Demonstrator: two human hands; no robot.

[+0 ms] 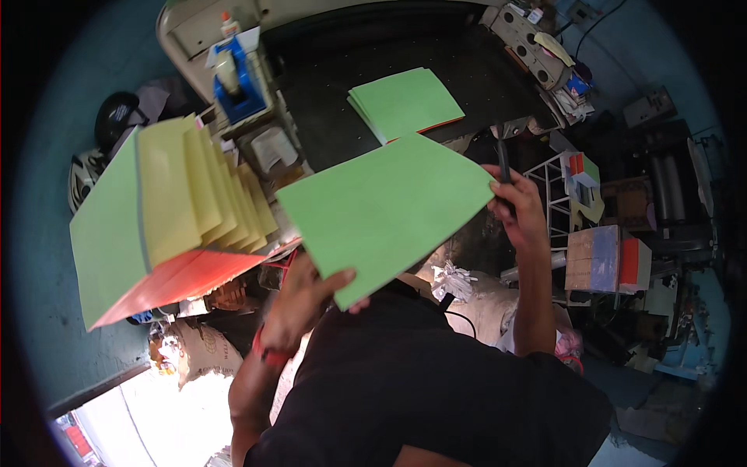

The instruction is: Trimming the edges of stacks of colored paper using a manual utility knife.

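A green paper sheet (389, 210), perhaps a thin stack or booklet, is held tilted in front of my body. My left hand (299, 303), with a red band at the wrist, grips its near left corner, thumb on top. At the far right corner, my right hand (520, 204) pinches the sheet. A slim black tool (503, 159) is also in my right hand; its kind is unclear. Beyond the sheet, a small stack of green sheets (408, 105) with a red-orange edge lies on the black tabletop (327, 93).
On the left, a fanned pile of green, yellow and red-orange paper (175, 194) stands near a blue tape dispenser (237, 89) and a glue bottle (229, 25). A black helmet (117, 118) is behind it. On the right are a white wire rack (556, 194) and a box (593, 258).
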